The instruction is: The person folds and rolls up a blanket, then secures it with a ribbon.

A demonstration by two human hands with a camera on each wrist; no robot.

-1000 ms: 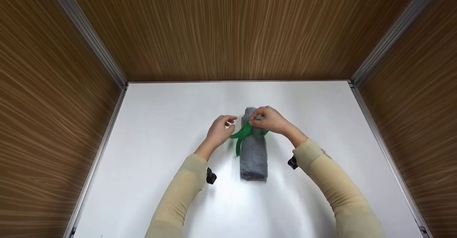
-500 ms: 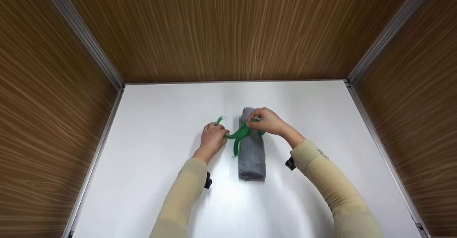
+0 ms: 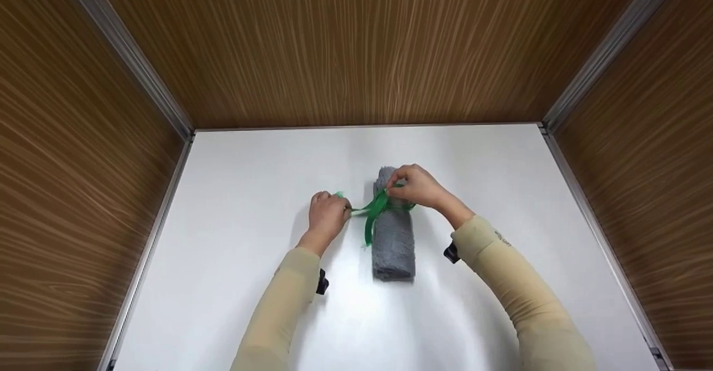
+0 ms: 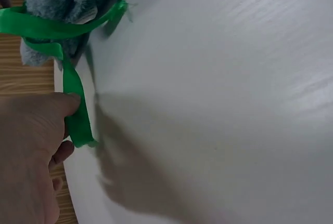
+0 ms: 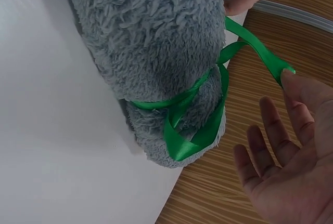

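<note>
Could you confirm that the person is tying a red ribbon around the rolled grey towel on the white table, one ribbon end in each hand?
Not quite: the ribbon is green, not red, as the head view shows. The rest holds: it goes around the rolled grey towel on the white table, the left hand holding one end and the right hand the other.

A rolled towel (image 3: 394, 232) is lying lengthwise at the middle of the counter (image 3: 234, 193), a ribbon (image 3: 376, 209) running around its far half. The left hand (image 3: 327, 215) is sitting just left of it, the right hand (image 3: 418, 187) resting on its far end.
</note>
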